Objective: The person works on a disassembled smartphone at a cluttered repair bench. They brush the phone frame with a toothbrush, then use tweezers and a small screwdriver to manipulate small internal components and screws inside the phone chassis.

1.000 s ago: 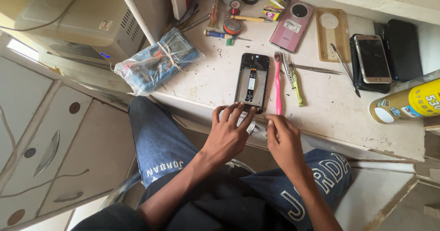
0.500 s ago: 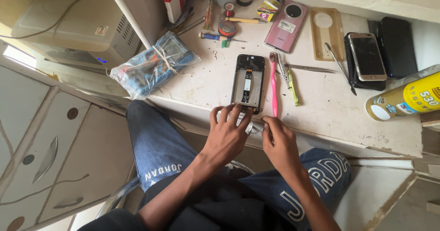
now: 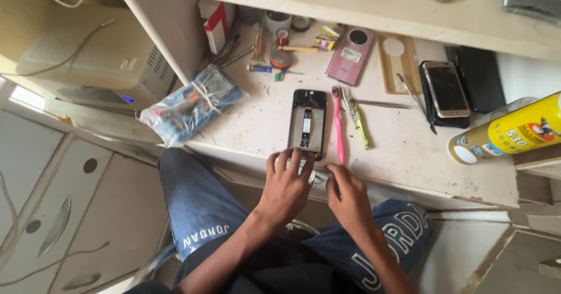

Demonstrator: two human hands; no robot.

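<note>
Just beyond both hands (image 3: 318,189) lies the opened phone (image 3: 307,123).

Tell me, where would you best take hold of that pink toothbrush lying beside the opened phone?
Probably by the bare handle, around the middle of the pink toothbrush, with a pinching grip from above. It lies flat and lengthwise on the white table, bristle end away from the person. The opened phone sits close on one side and the green-handled tool on the other, so side room looks tight.
</note>
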